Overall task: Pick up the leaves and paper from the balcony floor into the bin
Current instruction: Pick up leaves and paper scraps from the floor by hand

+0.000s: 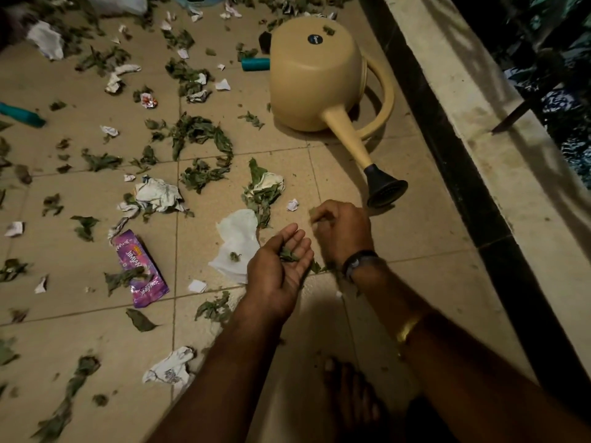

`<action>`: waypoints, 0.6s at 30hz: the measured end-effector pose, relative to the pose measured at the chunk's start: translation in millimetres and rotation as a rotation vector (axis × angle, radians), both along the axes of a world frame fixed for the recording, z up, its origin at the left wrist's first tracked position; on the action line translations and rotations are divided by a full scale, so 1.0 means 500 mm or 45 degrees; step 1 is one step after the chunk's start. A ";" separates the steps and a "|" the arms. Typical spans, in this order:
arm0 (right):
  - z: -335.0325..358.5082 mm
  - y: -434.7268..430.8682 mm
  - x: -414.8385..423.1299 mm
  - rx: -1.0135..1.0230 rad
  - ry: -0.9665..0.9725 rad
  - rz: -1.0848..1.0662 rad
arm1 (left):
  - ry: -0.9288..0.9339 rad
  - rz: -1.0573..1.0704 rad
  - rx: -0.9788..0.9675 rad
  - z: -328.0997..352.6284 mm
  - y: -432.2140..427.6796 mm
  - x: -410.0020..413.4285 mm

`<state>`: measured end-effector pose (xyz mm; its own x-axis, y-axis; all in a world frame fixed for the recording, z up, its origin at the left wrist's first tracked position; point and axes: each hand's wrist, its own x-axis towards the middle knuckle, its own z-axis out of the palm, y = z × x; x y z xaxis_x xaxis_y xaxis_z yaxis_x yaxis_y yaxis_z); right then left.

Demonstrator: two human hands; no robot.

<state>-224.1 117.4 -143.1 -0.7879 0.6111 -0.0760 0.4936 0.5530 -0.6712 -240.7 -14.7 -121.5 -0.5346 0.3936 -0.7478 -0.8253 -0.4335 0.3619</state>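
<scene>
Beige tiled balcony floor is spreading under the person, and scattered green leaves and crumpled white paper pieces are lying all over it, mostly to the left and ahead.

The gathering step is in hand. The left hand is turning palm up with relaxed, slightly cupped fingers, and a few collected leaves are resting in it. The right hand is pinching a small green leaf between thumb and fingertips, just beside the left palm. I am judging that the next move is dropping this leaf into the palm and then reaching for the flat white tissue sheet and the leaf pile just beyond it. I cannot see the bin clearly, so the carrying path is unknown.

A beige plastic watering can is lying on its side ahead, its spout pointing toward the right hand. A purple shiny snack wrapper is lying to the left with a leaf on it. Litter near the can may be needing a reach around it.
</scene>
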 end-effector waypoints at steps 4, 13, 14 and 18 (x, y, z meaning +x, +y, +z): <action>0.062 -0.084 0.099 -0.109 0.093 0.258 | -0.068 0.046 0.081 0.005 -0.002 0.028; 0.004 0.011 0.114 -0.023 -0.046 0.045 | -0.196 0.187 0.077 0.001 -0.062 0.058; -0.012 0.029 0.110 0.079 -0.199 0.107 | -0.196 0.192 0.089 0.001 -0.069 0.060; -0.037 0.024 0.115 0.354 -0.478 0.355 | -0.162 0.153 0.121 0.000 -0.084 0.069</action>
<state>-166.5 129.3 -161.4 -0.8727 0.4201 -0.2486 0.4806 0.8288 -0.2866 -206.0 -56.8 -121.4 -0.4858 0.4049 -0.7746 -0.8020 -0.5588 0.2108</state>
